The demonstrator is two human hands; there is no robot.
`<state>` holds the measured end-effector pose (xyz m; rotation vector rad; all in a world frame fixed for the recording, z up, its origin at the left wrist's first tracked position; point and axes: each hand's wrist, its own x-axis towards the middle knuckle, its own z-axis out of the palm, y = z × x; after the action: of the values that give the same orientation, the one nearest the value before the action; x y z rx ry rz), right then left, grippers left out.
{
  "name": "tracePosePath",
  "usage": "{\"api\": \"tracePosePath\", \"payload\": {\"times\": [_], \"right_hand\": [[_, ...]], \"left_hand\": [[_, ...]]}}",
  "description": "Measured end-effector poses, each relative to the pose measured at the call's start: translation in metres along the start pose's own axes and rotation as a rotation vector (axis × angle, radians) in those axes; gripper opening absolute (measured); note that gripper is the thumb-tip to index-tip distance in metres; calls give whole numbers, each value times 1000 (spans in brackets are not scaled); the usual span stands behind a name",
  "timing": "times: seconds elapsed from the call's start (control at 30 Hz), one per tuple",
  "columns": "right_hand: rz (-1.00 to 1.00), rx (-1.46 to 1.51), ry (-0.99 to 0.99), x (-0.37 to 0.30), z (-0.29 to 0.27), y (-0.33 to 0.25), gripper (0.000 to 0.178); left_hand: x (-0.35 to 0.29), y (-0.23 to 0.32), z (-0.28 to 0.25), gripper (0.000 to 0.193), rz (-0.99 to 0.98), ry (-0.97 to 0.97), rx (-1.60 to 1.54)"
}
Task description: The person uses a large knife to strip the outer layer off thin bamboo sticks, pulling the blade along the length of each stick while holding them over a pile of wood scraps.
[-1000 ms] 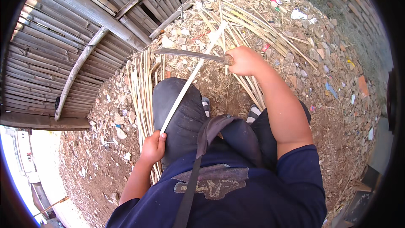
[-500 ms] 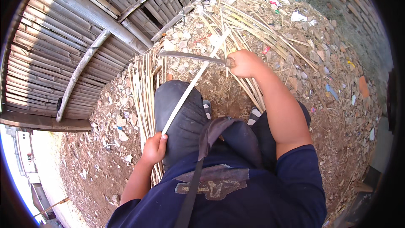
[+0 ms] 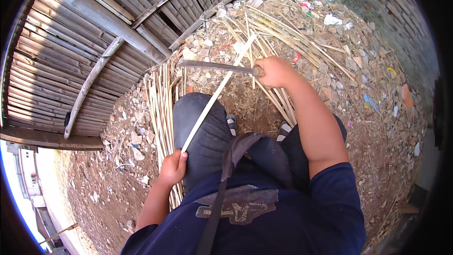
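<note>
A long pale bamboo strip [image 3: 206,111] slants from beside my left knee up and away to the right. My left hand [image 3: 173,166] is closed around its near end, thumb on top. In my right hand [image 3: 274,72] is the wooden handle of a long machete [image 3: 214,66]. Its dark blade points left and lies across the strip, apparently touching it toward the far end. Split bamboo strips [image 3: 160,108] lie in a bundle on the ground left of my knee. More bamboo strips [image 3: 283,33] are scattered beyond my right hand.
A bamboo-slat wall [image 3: 61,56] rises at the left, with a brick wall [image 3: 391,4] at the far right. Stones, brick bits and litter [image 3: 332,20] cover the dirt ground. My shoes [image 3: 284,131] show between my knees.
Almost nothing differs. The machete blade sits a touch lower at its tip, and my right hand has shifted very slightly. The left hand keeps its grip on the strip.
</note>
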<state>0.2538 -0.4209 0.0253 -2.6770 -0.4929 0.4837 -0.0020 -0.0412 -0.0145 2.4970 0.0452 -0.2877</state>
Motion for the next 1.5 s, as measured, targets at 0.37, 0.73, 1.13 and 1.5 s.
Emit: {"api": "tracePosePath", "payload": {"times": [0.37, 0.73, 1.13, 1.5], "right_hand": [[-43, 77, 212, 4, 12, 9, 47], [120, 152, 268, 12, 16, 44, 54], [-46, 28, 36, 7, 16, 15, 46], [55, 158, 197, -22, -21, 36, 56]], "left_hand": [[3, -5, 3, 40, 39, -1, -29], [5, 1, 3, 39, 29, 19, -12], [1, 5, 1, 39, 10, 21, 1], [5, 38, -16, 36, 6, 68, 186]]}}
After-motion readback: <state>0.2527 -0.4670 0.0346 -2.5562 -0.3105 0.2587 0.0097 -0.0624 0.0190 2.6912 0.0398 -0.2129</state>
